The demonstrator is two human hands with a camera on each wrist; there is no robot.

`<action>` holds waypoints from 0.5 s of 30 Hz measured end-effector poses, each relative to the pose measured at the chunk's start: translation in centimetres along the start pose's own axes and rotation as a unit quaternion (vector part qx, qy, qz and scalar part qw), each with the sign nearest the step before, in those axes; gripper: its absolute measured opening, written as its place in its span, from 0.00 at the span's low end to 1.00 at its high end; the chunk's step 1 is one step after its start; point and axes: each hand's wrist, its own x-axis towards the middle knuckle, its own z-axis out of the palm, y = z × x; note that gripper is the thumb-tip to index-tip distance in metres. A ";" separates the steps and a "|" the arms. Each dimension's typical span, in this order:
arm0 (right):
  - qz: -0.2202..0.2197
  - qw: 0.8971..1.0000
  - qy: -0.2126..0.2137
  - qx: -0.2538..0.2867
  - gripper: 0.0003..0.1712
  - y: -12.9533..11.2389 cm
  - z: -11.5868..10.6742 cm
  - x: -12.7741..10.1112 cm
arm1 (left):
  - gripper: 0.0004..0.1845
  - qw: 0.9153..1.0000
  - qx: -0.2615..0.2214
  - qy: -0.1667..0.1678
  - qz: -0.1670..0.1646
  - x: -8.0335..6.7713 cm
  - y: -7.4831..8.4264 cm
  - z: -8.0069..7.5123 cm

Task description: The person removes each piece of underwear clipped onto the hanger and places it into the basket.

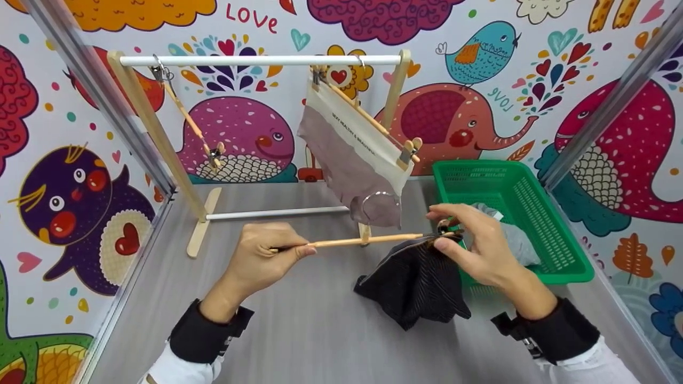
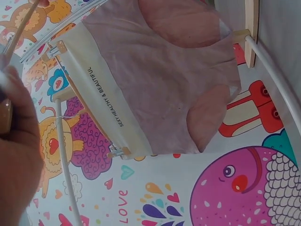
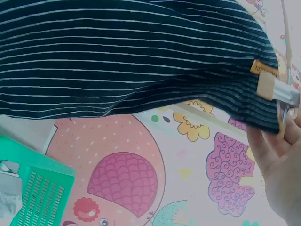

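Observation:
In the head view my left hand [image 1: 264,253] grips one end of a slim wooden hanger rod [image 1: 363,241], held nearly level above the table. At its other end my right hand [image 1: 483,245] pinches around a metal-and-wood clip [image 1: 444,229], its fingers beside the cloth edge. A black garment [image 1: 413,280] with thin white stripes hangs from that end. The right wrist view shows the striped cloth [image 3: 117,61], an orange label [image 3: 263,68] and the clip [image 3: 277,92] at its edge. Pale mauve underpants [image 1: 352,144] with a cream waistband hang clipped to another hanger on the rack.
A wooden rack with a white top bar [image 1: 256,60] stands at the back. A bare clip hanger [image 1: 184,109] hangs at its left. On the right, a green basket [image 1: 573,272] holds grey cloth [image 1: 520,245]. Patterned walls enclose the grey table [image 1: 299,341].

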 end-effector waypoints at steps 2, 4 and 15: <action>0.015 1.000 -0.008 0.005 0.22 0.1 0.0 -0.2 | 0.06 1.000 -0.001 0.003 -0.004 0.2 0.6 -0.2; 0.026 1.000 -0.017 0.001 0.19 0.3 0.1 -0.3 | 0.06 1.000 0.000 0.006 -0.007 0.4 1.0 -0.3; 0.019 0.999 0.003 0.046 0.11 0.4 0.7 -0.4 | 0.08 1.000 -0.004 0.009 -0.024 0.2 1.1 -0.5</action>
